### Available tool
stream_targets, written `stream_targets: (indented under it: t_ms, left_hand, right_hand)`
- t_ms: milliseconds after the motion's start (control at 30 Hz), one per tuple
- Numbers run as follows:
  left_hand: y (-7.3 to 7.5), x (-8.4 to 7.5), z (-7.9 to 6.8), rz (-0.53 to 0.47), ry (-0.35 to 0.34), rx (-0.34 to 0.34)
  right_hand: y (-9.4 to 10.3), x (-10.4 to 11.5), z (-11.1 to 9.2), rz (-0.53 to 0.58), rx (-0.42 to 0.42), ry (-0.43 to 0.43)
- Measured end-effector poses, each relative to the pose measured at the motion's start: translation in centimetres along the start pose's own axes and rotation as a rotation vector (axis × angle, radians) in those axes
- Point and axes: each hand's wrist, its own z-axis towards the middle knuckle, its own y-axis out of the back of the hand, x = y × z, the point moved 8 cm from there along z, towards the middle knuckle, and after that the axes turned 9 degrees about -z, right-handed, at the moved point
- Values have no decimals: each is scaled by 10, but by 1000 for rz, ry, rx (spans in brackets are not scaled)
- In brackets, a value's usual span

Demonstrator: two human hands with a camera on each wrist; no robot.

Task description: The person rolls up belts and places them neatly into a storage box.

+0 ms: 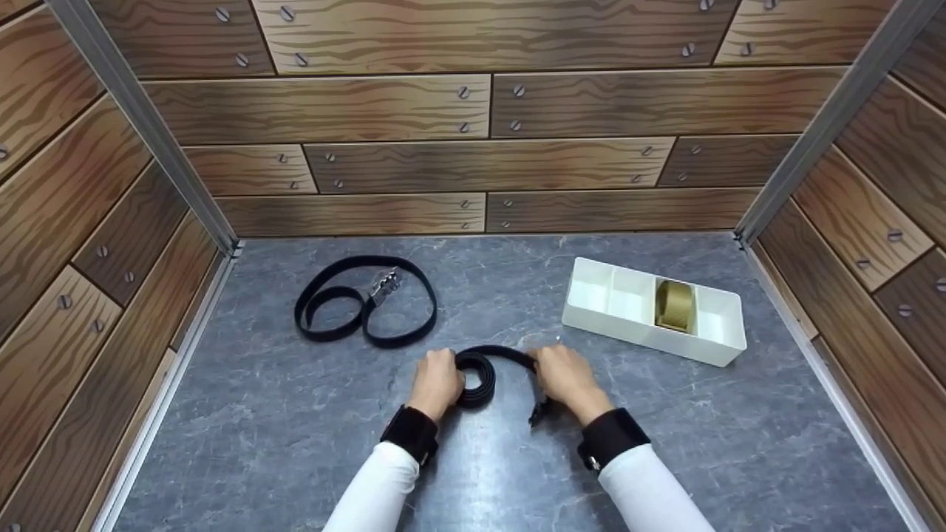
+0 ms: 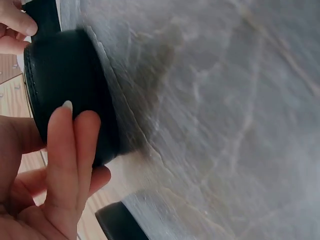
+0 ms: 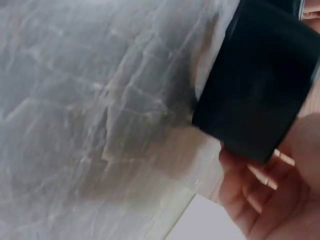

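Note:
A black belt [image 1: 484, 395] lies partly rolled into a coil at the front middle of the floor. My left hand [image 1: 437, 380] grips the coil from its left side; in the left wrist view, fingers lie across the rolled belt [image 2: 70, 80]. From the coil, a loose length arches to my right hand [image 1: 565, 377], which pinches the strap. Below that hand hangs the belt's dark end piece [image 1: 539, 411], partly hidden by the fingers. In the right wrist view, the strap [image 3: 260, 80] stands broad side on, with curled fingers at its lower edge.
Behind my left hand lies another black belt [image 1: 399, 341] in loose loops, with a silver buckle [image 1: 384, 284]. At the back right stands a white divided tray [image 1: 643, 336]; one compartment holds a rolled olive belt [image 1: 675, 304]. Wood-patterned walls [image 1: 399, 166] enclose the grey surface.

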Motion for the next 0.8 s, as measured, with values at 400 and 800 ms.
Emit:
stream_targets:
  t_ms: [400, 800]
  left_hand:
    - [-3, 3, 2, -85, 86, -45]
    - [-6, 4, 1, -129, 125, -61]
  right_hand:
    - [-20, 22, -16, 389, 191, 114]
    - [-18, 37, -11, 361, 55, 186]
